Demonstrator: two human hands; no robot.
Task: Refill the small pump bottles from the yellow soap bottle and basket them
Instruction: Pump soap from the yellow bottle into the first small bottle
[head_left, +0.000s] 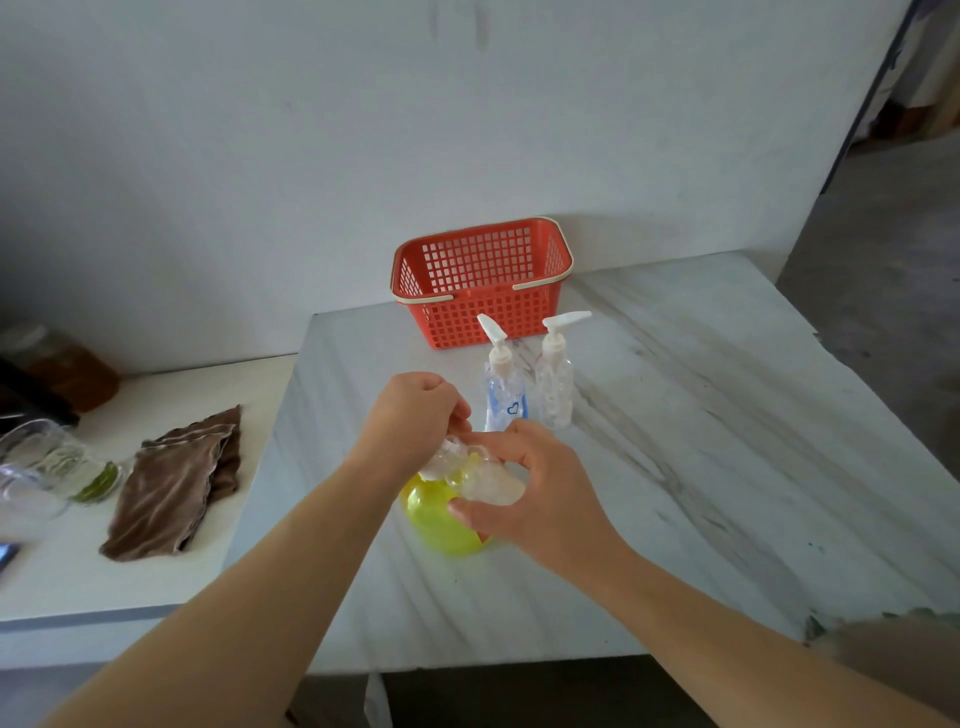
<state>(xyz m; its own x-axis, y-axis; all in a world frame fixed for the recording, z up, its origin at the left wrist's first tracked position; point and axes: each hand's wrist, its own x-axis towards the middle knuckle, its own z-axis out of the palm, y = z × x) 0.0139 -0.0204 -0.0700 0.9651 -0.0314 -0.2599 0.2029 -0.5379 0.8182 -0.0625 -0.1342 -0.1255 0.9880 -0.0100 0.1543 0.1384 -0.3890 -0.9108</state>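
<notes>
The yellow soap bottle (439, 517) stands on the marble table (675, 467), partly hidden by my hands. Just above it, my right hand (540, 499) grips a small clear bottle (493, 487) that lies tilted on its side. My left hand (415, 415) has its fingers curled round that bottle's white pump top (440, 460). Two more small pump bottles stand upright behind my hands: one with a blue heart (506, 387) and a clear one (555, 379) to its right. The red basket (483, 280) sits at the back of the table with nothing showing inside.
A lower white counter (156, 582) adjoins the table on the left, with a brown cloth (179, 483), a clear glass jug (41, 467) and an amber jar (78, 369). A white wall runs behind. The table's right edge drops to the floor.
</notes>
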